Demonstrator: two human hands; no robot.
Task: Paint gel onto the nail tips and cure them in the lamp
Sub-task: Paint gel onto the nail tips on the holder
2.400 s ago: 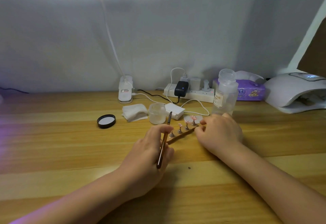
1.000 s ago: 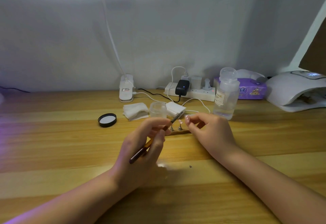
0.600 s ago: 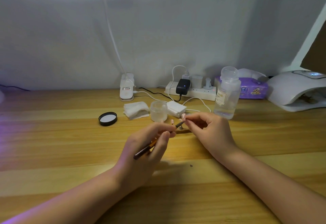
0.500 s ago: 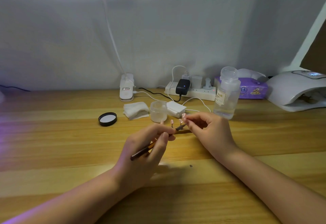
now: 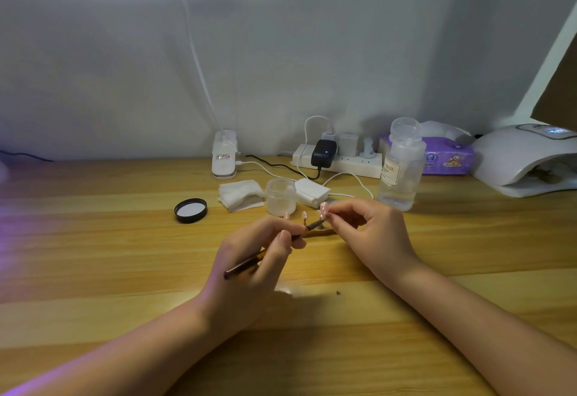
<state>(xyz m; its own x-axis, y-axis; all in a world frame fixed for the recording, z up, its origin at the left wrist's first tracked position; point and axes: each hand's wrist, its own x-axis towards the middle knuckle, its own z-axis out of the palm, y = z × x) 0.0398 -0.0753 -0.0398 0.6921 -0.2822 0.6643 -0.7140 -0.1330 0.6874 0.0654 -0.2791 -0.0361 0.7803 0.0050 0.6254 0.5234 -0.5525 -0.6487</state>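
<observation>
— What's on the bench (image 5: 93, 255), biggest first?

— The white curing lamp (image 5: 524, 161) sits at the far right edge, its mouth facing the middle. Along the back edge lie a purple tissue pack (image 5: 446, 158) and a white power strip (image 5: 340, 161), with a clear bottle (image 5: 401, 167) standing in front of them. Nearer the middle are folded white pads (image 5: 240, 194), a small clear jar (image 5: 280, 196) and, left of those, a black lid (image 5: 190, 210).

— And the hands?

— The left hand (image 5: 249, 270) is curled round a brush (image 5: 271, 252), its bristle end pointing at the nail tips. The right hand (image 5: 371, 233) pinches one pink nail tip (image 5: 323, 209) by its stand, raised off the wood.

— The other tips?

— Two more (image 5: 304, 215) stand upright on a wooden strip (image 5: 321, 232) mid-bench, between both hands, just in front of the jar.
</observation>
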